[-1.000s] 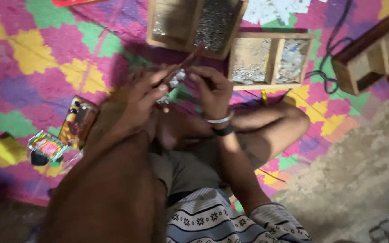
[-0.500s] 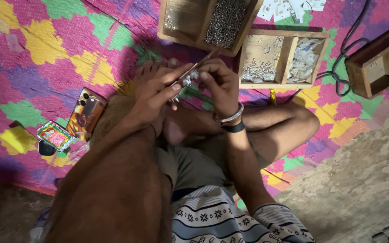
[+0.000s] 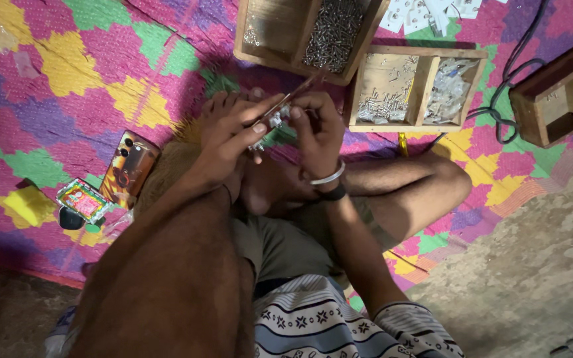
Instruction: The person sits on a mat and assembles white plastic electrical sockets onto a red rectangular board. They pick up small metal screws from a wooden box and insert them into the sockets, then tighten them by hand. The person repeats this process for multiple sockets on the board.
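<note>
Two hands [image 3: 233,142] [image 3: 316,129] – three wooden compartment trays [image 3: 300,33] [image 3: 419,89] [image 3: 558,99] – one phone [image 3: 129,167], one screwdriver [image 3: 293,99].

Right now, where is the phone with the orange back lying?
In the head view the phone lies on the colourful mat, left of the left hand, beside a small colourful packet.

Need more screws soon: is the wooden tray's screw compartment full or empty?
Nearly full: the right compartment of the wooden tray holds a heap of small screws covering its bottom. The left compartment is almost bare.
</note>
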`<move>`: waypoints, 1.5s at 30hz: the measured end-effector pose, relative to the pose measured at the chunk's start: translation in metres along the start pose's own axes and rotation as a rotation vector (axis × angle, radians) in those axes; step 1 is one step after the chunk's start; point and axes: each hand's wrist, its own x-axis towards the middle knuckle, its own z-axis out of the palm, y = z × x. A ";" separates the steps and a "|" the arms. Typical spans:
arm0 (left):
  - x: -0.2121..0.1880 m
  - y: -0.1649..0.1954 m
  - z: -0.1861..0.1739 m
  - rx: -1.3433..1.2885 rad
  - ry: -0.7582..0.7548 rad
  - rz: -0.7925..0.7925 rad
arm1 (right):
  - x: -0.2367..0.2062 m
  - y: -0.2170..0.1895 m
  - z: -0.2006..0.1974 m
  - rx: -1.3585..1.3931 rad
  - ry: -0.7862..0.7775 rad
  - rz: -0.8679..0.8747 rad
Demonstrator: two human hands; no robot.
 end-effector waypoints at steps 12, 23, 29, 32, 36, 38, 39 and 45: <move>0.000 -0.004 0.001 -0.100 -0.012 -0.009 | -0.002 -0.012 0.017 -0.491 0.162 -0.417; -0.001 -0.002 0.003 -0.187 -0.029 -0.061 | 0.003 0.005 0.007 -0.212 0.110 -0.259; 0.000 -0.006 0.003 -0.208 -0.019 -0.032 | 0.004 0.002 0.015 -0.219 0.182 -0.201; 0.001 -0.009 0.002 -0.167 -0.001 -0.015 | 0.002 -0.003 0.020 -0.370 0.162 -0.319; -0.001 -0.011 0.001 -0.131 -0.003 -0.013 | 0.002 -0.009 0.016 -0.382 0.104 -0.407; -0.002 -0.010 -0.001 0.159 0.004 0.244 | 0.002 -0.011 0.010 -0.447 0.107 -0.548; -0.002 -0.010 -0.002 0.308 0.009 0.379 | 0.003 -0.012 0.006 -0.477 0.109 -0.627; -0.003 -0.022 -0.001 -0.125 -0.114 0.010 | -0.003 -0.025 -0.009 -0.527 0.013 -0.531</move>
